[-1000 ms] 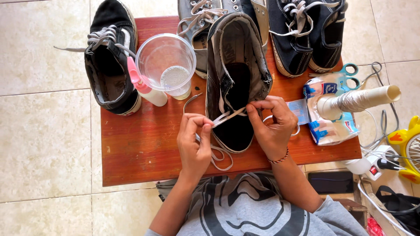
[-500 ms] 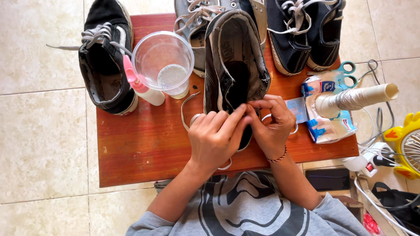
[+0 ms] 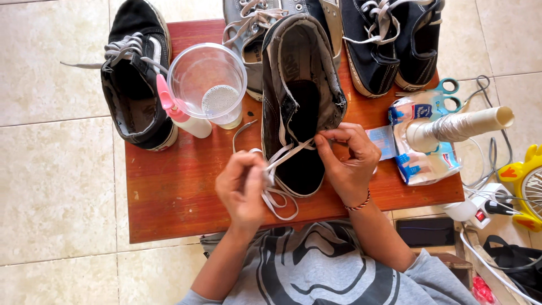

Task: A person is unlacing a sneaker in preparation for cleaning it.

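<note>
pale tiles surround a low red-brown wooden table (image 3: 169, 186). at its left edge lies a black sneaker (image 3: 134, 79) with grey laces, on its side and untouched. just right of it stand a small white bottle with a pink cap (image 3: 182, 113) and a clear plastic cup (image 3: 209, 85), touching or nearly so.

the left hand (image 3: 244, 189) is curled, its fingers closed on a flat whitish shoelace (image 3: 282, 155) whose slack loops hang below the hand over the table's near edge. the lace runs up and right across the open mouth of a worn dark sneaker (image 3: 302, 96) lying in the middle of the table, toe away from the person. the right hand (image 3: 350, 161) rests on that shoe's right side, thumb and forefinger pinched at the lace by the eyelet row.

the lace looks light, limp and easily twisted, best gripped near its tip; the shoe seems soft-sided canvas, steadied by its upper edge.

further right: more dark shoes (image 3: 389, 45), teal scissors (image 3: 446, 90), a cone of pale thread (image 3: 457, 127).
</note>
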